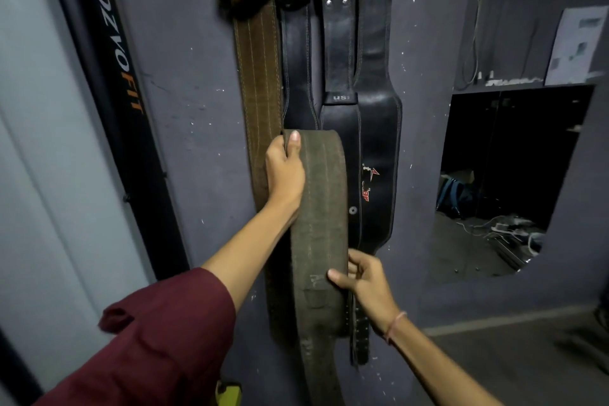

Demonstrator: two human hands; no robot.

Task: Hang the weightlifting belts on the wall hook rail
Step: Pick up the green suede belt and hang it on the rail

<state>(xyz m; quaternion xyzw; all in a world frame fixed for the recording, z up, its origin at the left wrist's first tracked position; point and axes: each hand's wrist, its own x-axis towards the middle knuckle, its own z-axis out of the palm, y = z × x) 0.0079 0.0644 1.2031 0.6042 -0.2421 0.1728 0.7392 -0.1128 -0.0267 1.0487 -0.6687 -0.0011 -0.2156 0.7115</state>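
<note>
A wide olive-green suede belt is folded over in front of the wall, its bend at the top and both ends hanging down. My left hand grips the bend at its left edge. My right hand pinches the belt's right edge lower down. Behind it hang a brown stitched belt and three black leather belts from buckles at the top of the frame. The hook rail itself is cut off by the upper edge.
The grey wall has a dark opening on the right with cables and a blue bag inside. A black upright marked PROZVOFIT leans at the left. A paper sheet is pinned at upper right.
</note>
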